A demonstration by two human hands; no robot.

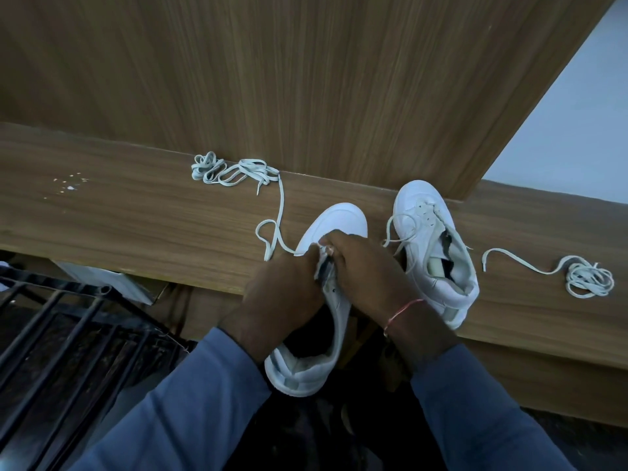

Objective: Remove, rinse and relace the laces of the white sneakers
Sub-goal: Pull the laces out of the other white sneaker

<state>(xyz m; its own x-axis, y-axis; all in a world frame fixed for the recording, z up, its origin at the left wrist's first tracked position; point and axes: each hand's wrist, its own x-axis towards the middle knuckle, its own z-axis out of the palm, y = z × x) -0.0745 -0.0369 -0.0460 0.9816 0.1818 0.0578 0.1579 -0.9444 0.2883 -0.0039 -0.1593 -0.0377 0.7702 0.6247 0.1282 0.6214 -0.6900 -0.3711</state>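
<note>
Near white sneaker [339, 220] is gripped at the eyelets by left hand [283, 294] and right hand [365, 270], fingers curled tight on it; a lace [280, 205] is trailed across the wooden ledge [102, 212].

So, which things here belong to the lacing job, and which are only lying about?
For the job: held white leather sneaker; left hand and right hand gripping it; second white sneaker beside it; pale flat lace bundled left; pale lace coiled right.
Lying about: black metal rack; white specks on wooden ledge.
</note>
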